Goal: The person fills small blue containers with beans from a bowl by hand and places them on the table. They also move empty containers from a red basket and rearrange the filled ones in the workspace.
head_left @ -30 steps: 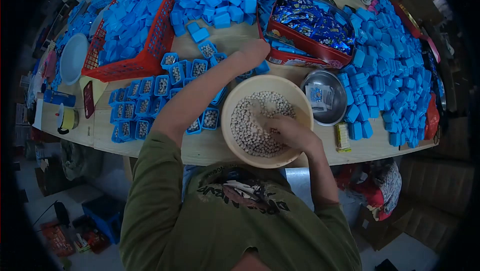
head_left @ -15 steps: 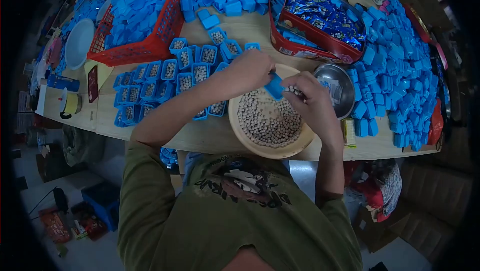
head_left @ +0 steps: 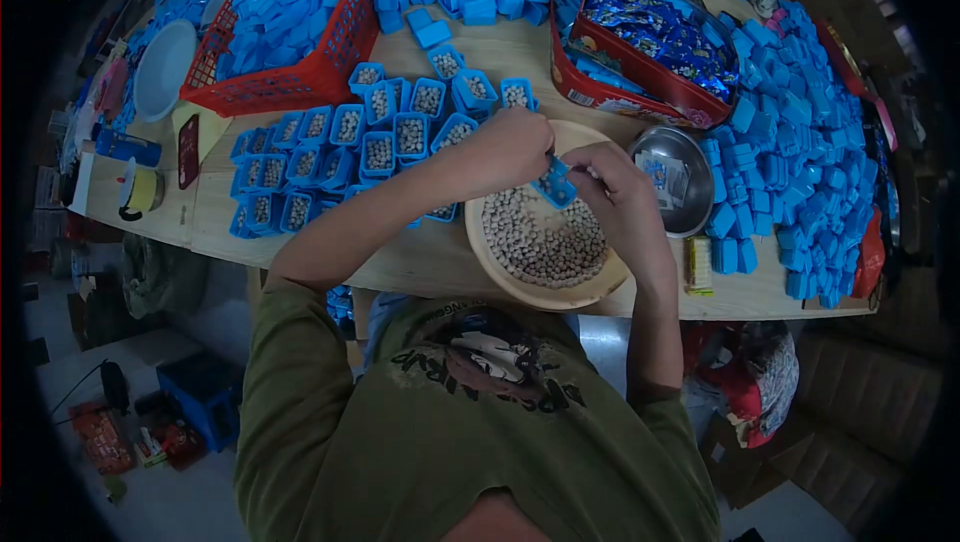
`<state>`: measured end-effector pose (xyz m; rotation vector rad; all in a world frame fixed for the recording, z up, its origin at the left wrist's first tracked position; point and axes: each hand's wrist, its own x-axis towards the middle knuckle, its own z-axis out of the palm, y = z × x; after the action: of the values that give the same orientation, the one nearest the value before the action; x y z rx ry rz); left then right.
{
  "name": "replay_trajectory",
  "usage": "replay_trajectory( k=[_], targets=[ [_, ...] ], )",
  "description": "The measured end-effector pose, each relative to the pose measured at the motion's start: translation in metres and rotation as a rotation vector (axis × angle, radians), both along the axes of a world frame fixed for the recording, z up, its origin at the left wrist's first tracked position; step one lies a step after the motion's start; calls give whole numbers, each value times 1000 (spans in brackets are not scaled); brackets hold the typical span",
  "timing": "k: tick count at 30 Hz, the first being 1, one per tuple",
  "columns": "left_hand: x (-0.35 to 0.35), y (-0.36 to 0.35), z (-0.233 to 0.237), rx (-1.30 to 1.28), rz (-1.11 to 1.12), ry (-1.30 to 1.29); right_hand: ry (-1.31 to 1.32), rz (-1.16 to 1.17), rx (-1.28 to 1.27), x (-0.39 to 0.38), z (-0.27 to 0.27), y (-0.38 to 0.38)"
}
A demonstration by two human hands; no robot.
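Note:
Above a cream bowl (head_left: 484, 260) of small pale balls (head_left: 545, 247), my left hand (head_left: 515, 147) grips a small blue plastic box (head_left: 556, 187), tilted, with a few balls inside. My right hand (head_left: 618, 187) is closed at the box's right side, and pale balls show between its thumb and fingers. Left of the bowl stand several blue boxes filled with balls (head_left: 410, 136), packed close together, some partly hidden under my left forearm.
A red basket (head_left: 270, 90) heaped with blue boxes stands at the back left. A red tin (head_left: 640, 107) holds blue packets. Beside the bowl sits a steel bowl (head_left: 700, 210) with sachets. Blue boxes (head_left: 770, 162) pile up at the right.
A few balls now show in the blue box that my left hand holds; its inside showed none before. The right hand's fingers have moved slightly closer in, and the view has shifted a little.

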<state>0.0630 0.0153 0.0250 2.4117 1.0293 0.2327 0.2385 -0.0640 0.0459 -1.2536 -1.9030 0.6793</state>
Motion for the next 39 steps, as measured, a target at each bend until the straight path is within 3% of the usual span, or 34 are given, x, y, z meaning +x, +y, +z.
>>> replay_trajectory(
  k=[26,28,31,33,34,36,39],
  targets=[
    [-1,-3,6,2,-20,6,87,7,-135,6,-10,-4],
    [-4,-5,17,-105,1,49,63,11,-105,10,-7,-5],
    [-18,-7,21,8,-2,54,97,-31,-169,13,-1,-13],
    [-36,-10,20,-28,79,0,-129,-22,-156,24,-13,-12],
    [-46,-14,25,-66,116,-72,-116,18,-145,23,-17,-14],
    [-71,-25,43,-64,198,-84,-265,-47,-330,24,-24,-19],
    [-119,-40,49,-225,551,-308,-365,-1,-401,21,-27,-19]
  ],
)
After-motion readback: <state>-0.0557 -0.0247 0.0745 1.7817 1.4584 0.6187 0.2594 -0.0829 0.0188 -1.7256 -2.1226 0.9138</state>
